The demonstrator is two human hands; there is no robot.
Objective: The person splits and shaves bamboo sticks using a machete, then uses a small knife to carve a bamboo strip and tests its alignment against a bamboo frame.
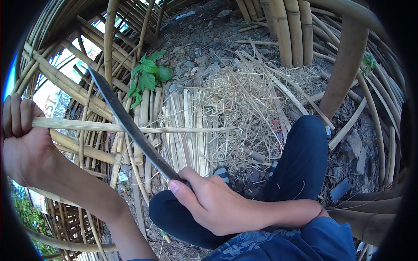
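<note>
My left hand point(28, 139) is raised at the far left, fingers wrapped round one end of a pale bamboo strip point(91, 126). The strip runs level to the right, its thin end over the shavings. In front of my body, my right hand point(213, 202) grips a machete point(130, 124) by its handle, which is hidden in the fist. The long dark blade slants up and left, crossing over the strip in this view, its tip near the bamboo framework. Below the strip lies a row of split bamboo slats point(187, 148) on the ground.
A heap of bamboo shavings point(244, 100) covers the ground ahead. Upright bamboo poles point(292, 35) stand at the back right, a thick post point(346, 61) nearer. A leafy plant point(149, 69) grows by the left bamboo framework point(69, 87). A phone-like dark slab point(340, 190) lies right of my knee.
</note>
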